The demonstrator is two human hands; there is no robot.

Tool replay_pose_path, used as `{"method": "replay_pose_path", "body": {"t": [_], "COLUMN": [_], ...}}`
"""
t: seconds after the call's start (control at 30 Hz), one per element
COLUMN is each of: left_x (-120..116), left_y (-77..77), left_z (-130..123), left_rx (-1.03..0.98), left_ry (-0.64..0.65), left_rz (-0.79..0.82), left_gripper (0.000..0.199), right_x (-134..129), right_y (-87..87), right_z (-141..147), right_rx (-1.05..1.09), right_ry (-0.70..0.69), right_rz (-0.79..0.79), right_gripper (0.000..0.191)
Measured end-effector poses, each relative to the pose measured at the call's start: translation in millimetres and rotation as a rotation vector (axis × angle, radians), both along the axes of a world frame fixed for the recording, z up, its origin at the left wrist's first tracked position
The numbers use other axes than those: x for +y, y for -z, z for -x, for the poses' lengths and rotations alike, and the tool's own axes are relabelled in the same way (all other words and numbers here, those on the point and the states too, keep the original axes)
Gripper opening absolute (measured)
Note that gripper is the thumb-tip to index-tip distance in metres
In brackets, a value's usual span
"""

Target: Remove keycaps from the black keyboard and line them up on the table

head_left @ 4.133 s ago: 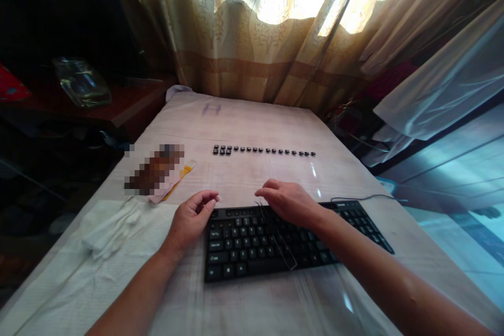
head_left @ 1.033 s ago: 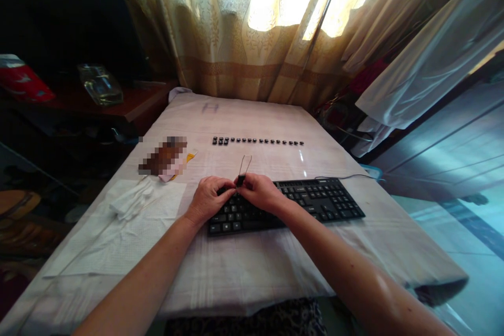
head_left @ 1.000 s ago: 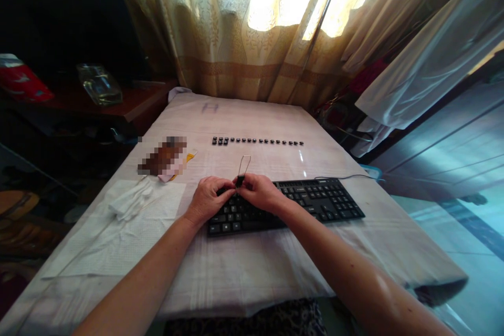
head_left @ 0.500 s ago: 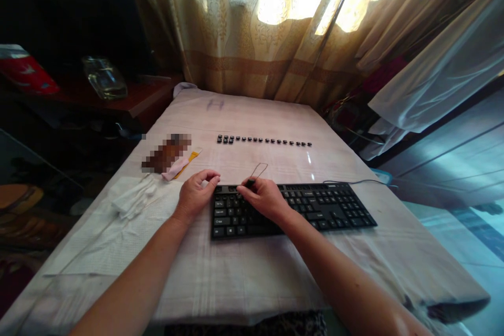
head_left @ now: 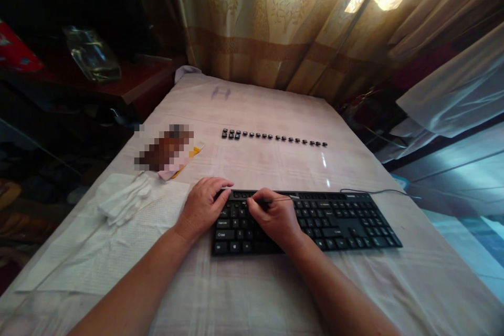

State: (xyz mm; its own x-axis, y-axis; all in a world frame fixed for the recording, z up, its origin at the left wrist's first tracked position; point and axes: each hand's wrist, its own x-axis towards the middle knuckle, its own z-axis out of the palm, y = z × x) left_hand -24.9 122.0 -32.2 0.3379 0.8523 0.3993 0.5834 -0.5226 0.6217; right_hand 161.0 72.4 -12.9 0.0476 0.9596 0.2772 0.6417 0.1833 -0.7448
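A black keyboard (head_left: 342, 228) lies on the cloth, with bare places in its top row where keycaps are off. Over its left part, my right hand (head_left: 273, 215) is closed around a wire keycap puller (head_left: 281, 199). The puller's thin wire sticks out to the right; its handle is mostly hidden by the fingers. My left hand (head_left: 205, 205) rests at the keyboard's upper left corner, thumb and forefinger apart, holding nothing. Beyond the keyboard, several loose black keycaps (head_left: 277, 137) lie in a line, doubled up at the left end.
White paper towels (head_left: 118, 241) lie on the left, a crumpled one on top. Behind them are a blurred-out brown thing (head_left: 163, 149) and a yellow-and-pink strip (head_left: 180, 167). A glass jar (head_left: 92, 55) stands on a side shelf. The keyboard's cable (head_left: 378, 190) runs off to the right.
The puller has turned in my right hand: its wire loop pointed away from me and now lies low to the right. My left hand has come against the keyboard's corner. The camera view has shifted.
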Motion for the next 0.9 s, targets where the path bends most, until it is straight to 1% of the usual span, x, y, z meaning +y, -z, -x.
{"method": "replay_pose_path", "body": {"t": [0.1,0.23,0.37,0.43,0.6,0.8,0.9], "left_x": [0.3,1.2,-1.9,-5.5,-14.5,-17.7,-18.5], "left_y": [-0.3,-1.7,-4.4,-7.2,-15.0,-19.9,-20.8], "left_z": [-1.1,-1.2,-1.7,-2.6,-7.2,-15.9,-18.8], "left_rx": [0.039,0.054,0.018,0.001,0.008,-0.023,-0.044], "left_ry": [0.033,0.039,0.028,0.037,0.153,0.172,0.188], "left_rz": [0.010,0.035,0.026,0.009,-0.011,0.022,0.018], "left_gripper": [0.018,0.017,0.015,0.014,0.025,0.027,0.021], "right_x": [0.5,4.2,7.7,8.1,6.6,4.8,4.0], "right_y": [-1.5,-5.1,-10.3,-12.6,-16.2,-21.8,-24.6], "right_z": [-1.6,-7.8,-13.0,-14.0,-15.3,-15.5,-12.7], "right_rx": [0.102,0.269,0.410,0.443,0.450,0.463,0.472], "right_ry": [0.037,0.113,0.147,0.151,0.115,0.007,-0.019], "right_rz": [0.033,0.115,0.170,0.183,0.188,0.201,0.216], "right_gripper": [0.023,0.025,0.026,0.026,0.024,0.024,0.021]}}
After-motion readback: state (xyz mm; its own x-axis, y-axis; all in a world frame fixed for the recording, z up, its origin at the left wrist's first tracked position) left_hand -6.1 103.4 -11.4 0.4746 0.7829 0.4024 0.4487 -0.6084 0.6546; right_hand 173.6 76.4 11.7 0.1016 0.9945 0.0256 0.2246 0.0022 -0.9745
